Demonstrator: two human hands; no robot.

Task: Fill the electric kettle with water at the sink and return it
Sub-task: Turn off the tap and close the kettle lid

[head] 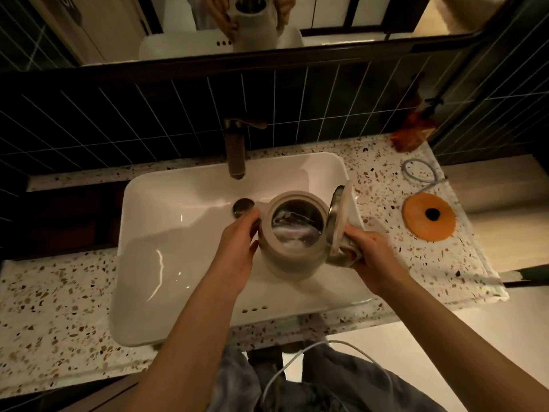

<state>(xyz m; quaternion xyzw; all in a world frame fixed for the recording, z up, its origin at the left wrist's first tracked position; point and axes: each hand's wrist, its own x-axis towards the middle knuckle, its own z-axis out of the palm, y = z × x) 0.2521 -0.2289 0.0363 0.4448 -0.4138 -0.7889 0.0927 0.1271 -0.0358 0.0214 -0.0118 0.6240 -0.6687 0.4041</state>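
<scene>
A cream electric kettle (285,260) hangs over the white sink basin (178,233), its hinged lid (337,221) standing open to the right. Water shows inside it. My left hand (237,248) presses against the kettle's left side. My right hand (374,260) grips the handle on its right side, below the lid. The brown faucet (235,153) stands behind the kettle, its spout a little to the left of the opening; no water stream is visible. The round orange kettle base (428,217) with a dark centre lies on the counter to the right.
A speckled terrazzo counter (59,307) surrounds the basin. The drain plug (243,206) sits just left of the kettle. A grey cord (421,176) coils behind the base, and a dark bottle (413,135) stands in the back right corner. Dark tiles and a mirror rise behind.
</scene>
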